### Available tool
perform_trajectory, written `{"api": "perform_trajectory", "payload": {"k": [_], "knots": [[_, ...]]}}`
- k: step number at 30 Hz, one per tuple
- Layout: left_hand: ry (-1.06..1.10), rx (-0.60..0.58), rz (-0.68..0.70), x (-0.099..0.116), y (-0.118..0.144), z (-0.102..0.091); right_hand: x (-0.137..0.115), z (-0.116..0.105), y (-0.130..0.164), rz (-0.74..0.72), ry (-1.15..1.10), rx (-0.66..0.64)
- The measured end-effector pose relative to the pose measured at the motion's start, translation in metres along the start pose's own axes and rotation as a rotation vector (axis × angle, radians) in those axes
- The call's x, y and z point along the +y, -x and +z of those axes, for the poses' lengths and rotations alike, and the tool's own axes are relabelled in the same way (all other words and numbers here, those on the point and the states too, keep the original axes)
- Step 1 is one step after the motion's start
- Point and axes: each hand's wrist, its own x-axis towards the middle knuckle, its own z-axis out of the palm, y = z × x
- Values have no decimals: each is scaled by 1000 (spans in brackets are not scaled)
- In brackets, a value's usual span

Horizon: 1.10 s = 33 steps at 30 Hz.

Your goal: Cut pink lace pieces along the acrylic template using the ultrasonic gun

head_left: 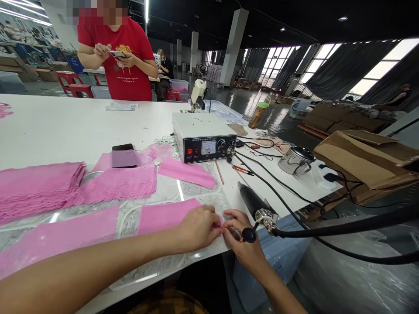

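Two hands pinch one flat pink cloth strip at the table's near edge: left hand and right hand fingers closed on its end. Black cylindrical tool just beside; boxy metal control unit behind; lacy pink stack left.

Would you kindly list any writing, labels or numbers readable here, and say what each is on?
None can be read for certain.
White control box: a line of print above its dial meter, too small to read.
Red shirt of the person opposite: yellow emblem and a row of small characters, too blurred to read.
Paper sheet on the table: print illegible.
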Motion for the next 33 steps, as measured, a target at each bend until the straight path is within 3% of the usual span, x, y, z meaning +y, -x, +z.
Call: {"api": "perform_trajectory", "payload": {"k": [23, 33], "knots": [[127, 17, -91, 3, -6, -2, 2, 7, 2, -93, 17, 36], [244, 10, -18, -3, -5, -4, 1, 6, 3, -73, 51, 45]]}}
